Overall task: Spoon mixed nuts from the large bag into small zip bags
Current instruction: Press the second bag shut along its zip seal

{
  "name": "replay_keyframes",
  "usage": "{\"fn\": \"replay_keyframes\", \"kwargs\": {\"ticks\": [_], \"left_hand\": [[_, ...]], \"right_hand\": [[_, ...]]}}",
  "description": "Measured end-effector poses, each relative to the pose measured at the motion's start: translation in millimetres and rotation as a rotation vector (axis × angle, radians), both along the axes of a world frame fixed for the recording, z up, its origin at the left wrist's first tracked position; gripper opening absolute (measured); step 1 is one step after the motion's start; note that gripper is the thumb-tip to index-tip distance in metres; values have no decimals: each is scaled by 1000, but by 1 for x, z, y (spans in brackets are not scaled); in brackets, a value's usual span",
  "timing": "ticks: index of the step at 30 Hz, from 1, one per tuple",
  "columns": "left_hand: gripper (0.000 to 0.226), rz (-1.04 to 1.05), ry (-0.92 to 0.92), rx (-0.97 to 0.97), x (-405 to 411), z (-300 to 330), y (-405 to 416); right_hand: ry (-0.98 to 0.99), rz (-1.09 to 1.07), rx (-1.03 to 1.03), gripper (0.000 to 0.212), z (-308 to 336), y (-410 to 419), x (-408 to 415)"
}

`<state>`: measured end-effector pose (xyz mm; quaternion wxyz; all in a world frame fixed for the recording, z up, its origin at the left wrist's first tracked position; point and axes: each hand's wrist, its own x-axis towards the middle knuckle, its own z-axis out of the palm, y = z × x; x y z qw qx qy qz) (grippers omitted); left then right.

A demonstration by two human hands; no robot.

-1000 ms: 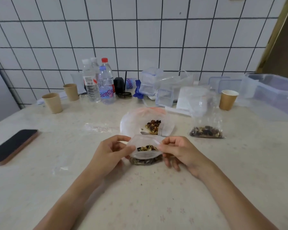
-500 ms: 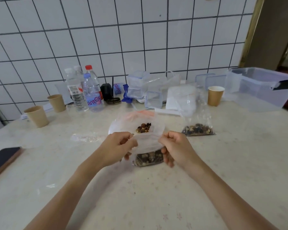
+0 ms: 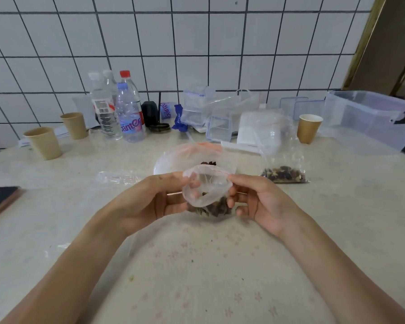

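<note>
With my left hand (image 3: 154, 199) and right hand (image 3: 257, 202) each pinching a side of the small zip bag (image 3: 207, 195), I hold it upright, long axis vertical, its mouth gaping toward me and nuts at the bottom. Half a second ago the mouth was pulled flat; now it is round. Palms face inward, above the desk (image 3: 197, 265) middle. Behind lies the large bag (image 3: 173, 157).
</note>
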<state>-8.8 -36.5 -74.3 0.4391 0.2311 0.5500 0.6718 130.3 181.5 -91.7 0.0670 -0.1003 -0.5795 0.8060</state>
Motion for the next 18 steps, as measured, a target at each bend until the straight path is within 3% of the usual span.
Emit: {"fn": "replay_keyframes", "kwargs": {"ticks": [4, 8, 10, 12, 14, 18], "left_hand": [[27, 171, 128, -95, 9, -4, 5], [13, 374, 325, -143, 18, -1, 7], [17, 477, 430, -163, 22, 0, 10], [25, 552, 532, -197, 26, -1, 15], [27, 557, 505, -211, 29, -2, 18], [33, 501, 407, -190, 30, 1, 17]], "right_hand": [[-10, -146, 187, 15, -5, -6, -1], [98, -372, 585, 15, -11, -14, -3], [161, -409, 666, 15, -12, -19, -2], [186, -431, 695, 17, -13, -22, -2], [182, -452, 678, 16, -13, -23, -2], [78, -353, 404, 14, -8, -21, -4]]}}
